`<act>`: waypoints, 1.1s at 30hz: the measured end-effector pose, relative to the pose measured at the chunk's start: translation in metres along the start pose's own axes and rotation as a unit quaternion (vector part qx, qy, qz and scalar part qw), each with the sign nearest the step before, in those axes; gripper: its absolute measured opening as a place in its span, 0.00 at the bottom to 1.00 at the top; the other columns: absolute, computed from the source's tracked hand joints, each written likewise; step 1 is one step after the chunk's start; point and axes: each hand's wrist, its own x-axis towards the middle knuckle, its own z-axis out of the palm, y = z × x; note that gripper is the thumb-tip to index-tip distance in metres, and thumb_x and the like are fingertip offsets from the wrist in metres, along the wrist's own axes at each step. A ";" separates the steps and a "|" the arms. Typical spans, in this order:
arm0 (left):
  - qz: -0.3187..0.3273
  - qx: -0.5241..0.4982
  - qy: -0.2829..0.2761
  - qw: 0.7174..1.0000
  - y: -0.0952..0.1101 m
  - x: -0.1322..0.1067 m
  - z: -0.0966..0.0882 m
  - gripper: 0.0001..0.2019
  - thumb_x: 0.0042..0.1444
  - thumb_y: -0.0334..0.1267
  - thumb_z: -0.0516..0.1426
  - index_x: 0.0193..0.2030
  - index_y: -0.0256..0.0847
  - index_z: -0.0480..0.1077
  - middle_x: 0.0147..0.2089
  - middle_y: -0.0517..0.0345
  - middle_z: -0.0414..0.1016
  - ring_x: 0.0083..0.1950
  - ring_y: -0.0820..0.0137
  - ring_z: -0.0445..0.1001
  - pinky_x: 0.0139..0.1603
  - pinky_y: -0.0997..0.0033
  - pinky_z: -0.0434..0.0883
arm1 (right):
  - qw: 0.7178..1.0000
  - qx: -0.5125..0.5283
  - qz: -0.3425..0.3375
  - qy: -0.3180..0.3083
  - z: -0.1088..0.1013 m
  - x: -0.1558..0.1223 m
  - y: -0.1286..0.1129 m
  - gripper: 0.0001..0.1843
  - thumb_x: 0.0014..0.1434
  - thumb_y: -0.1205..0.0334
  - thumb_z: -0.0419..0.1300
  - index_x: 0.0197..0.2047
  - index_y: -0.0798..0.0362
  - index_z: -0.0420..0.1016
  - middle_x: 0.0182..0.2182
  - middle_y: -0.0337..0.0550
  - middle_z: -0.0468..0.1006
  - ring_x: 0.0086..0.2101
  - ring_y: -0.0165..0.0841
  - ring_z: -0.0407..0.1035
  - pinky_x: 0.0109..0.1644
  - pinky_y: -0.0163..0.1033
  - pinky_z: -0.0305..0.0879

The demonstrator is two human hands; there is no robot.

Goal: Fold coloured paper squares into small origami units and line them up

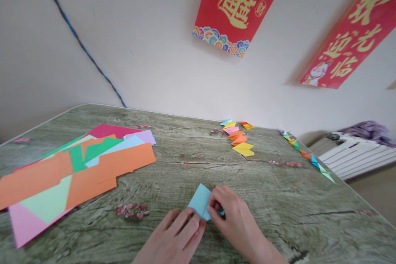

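A small light blue sheet of paper [199, 199] lies on the table near the front middle, with a crease and a folded part on its right. My left hand [177, 233] rests along its lower left edge, fingers stretched out and fingertips on the paper; its thumb is out of sight. Thumb and forefinger of my right hand [230, 210] are pinched on the paper's right side. Part of the folded paper is hidden under the right hand, and a bit of blue shows beneath its fingers.
Overlapping coloured paper sheets [83, 192] lie at the left. Toward the back are several folded paper pieces [243, 149], and a row of others [306, 155] lines the right edge. The wood-patterned table [173, 177] meets a wall with red hangings [238, 4]. A white slatted object [355, 152] stands beyond the right edge.
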 end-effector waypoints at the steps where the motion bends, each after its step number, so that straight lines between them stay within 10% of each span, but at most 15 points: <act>1: 0.000 -0.002 -0.005 1.000 0.000 0.001 -0.001 0.21 0.64 0.42 0.50 0.62 0.39 0.63 0.55 0.53 0.74 0.56 0.61 0.66 0.54 0.62 0.65 | 1.000 0.000 -0.001 0.001 0.000 0.000 0.000 0.12 0.53 0.78 0.59 0.27 0.52 0.63 0.27 0.36 0.69 0.32 0.32 0.63 0.35 0.35 0.57; 14: -0.017 -0.001 -0.009 1.000 0.003 0.005 -0.004 0.20 0.64 0.41 0.51 0.61 0.40 0.65 0.51 0.54 0.75 0.53 0.61 0.68 0.53 0.62 0.66 | 0.997 0.066 0.032 -0.017 -0.005 -0.006 -0.002 0.15 0.48 0.78 0.60 0.36 0.52 0.66 0.32 0.38 0.69 0.35 0.35 0.64 0.41 0.39 0.61; 27: 0.003 0.002 -0.058 0.998 -0.001 0.010 -0.044 0.21 0.62 0.32 0.53 0.62 0.40 0.64 0.56 0.54 0.74 0.56 0.62 0.69 0.54 0.63 0.68 | 0.985 0.158 0.005 -0.071 -0.022 -0.008 0.010 0.27 0.43 0.82 0.49 0.44 0.50 0.67 0.42 0.41 0.70 0.44 0.36 0.65 0.49 0.41 0.63; 33: -0.009 0.012 -0.061 0.998 0.002 0.016 -0.042 0.18 0.63 0.30 0.50 0.59 0.40 0.67 0.49 0.54 0.78 0.50 0.64 0.73 0.51 0.66 0.69 | 0.976 0.216 0.025 0.009 -0.019 -0.004 0.015 0.25 0.42 0.82 0.46 0.39 0.52 0.68 0.35 0.39 0.72 0.37 0.32 0.66 0.43 0.36 0.64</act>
